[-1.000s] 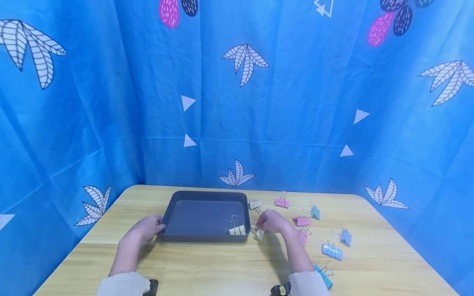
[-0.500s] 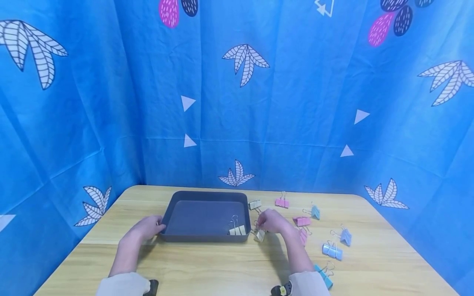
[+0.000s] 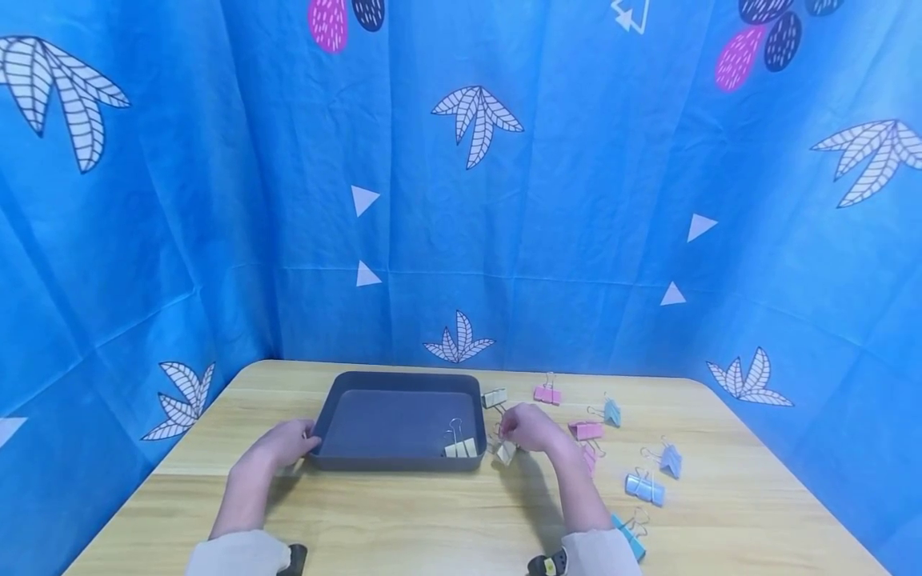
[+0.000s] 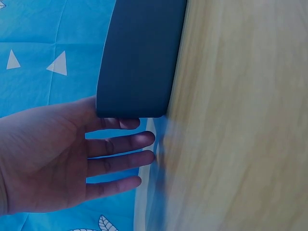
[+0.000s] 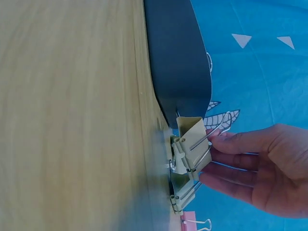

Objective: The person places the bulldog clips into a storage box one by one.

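Observation:
My left hand (image 3: 286,442) grips the front left corner of a dark grey rectangular tray (image 3: 396,463). In the left wrist view its fingers (image 4: 120,164) are straight, one against the tray's end wall, while the thumb is hidden behind the wall. Just right of the tray, my right hand (image 3: 531,430) pinches a wire handle of a cream binder clip (image 5: 195,144) between thumb and fingers. Whether that clip touches the table cannot be told. Inside the tray's front right corner lies another cream binder clip (image 3: 461,449). A third cream clip (image 3: 495,398) rests by the tray's right side.
Several loose binder clips lie on the right of the wooden table (image 3: 403,520): pink ones (image 3: 547,394), a teal one (image 3: 612,413), light blue ones (image 3: 644,489) and a turquoise one (image 3: 630,538). A blue patterned curtain (image 3: 576,200) surrounds the table's back and sides.
The cream clip in my right hand has tilted and shifted up very slightly. My left hand and the tray stay in place.

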`<state>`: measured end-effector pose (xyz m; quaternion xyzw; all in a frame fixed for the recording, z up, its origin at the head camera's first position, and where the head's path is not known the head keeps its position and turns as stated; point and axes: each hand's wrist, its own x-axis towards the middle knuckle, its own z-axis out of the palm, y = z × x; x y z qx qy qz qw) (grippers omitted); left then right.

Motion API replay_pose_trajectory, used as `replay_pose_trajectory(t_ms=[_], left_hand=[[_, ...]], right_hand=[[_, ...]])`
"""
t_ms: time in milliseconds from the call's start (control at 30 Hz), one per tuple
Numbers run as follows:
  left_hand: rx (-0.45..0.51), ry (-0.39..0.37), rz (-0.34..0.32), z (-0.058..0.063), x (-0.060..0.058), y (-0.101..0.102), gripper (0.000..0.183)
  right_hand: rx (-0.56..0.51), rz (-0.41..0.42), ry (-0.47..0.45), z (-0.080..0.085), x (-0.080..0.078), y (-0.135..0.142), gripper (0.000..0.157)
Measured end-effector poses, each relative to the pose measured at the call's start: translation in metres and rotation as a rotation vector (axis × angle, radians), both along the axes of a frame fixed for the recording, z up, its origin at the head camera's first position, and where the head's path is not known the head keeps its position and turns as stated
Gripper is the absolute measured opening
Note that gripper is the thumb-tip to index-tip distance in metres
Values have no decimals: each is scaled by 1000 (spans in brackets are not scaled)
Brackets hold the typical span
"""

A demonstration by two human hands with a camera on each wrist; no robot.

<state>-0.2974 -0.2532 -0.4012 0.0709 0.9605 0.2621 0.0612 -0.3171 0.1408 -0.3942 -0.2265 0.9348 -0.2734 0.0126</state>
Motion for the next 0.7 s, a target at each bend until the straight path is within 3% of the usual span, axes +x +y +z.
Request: replay_pose_trajectory(t_ms=[300, 700], left_hand=[[3, 5, -2, -1, 1, 0, 25], [-10, 2, 5, 0, 1, 0, 27]], right_hand=[[-42, -20, -2, 8, 5, 4, 16], [-59, -57, -5, 14, 8, 4, 7]])
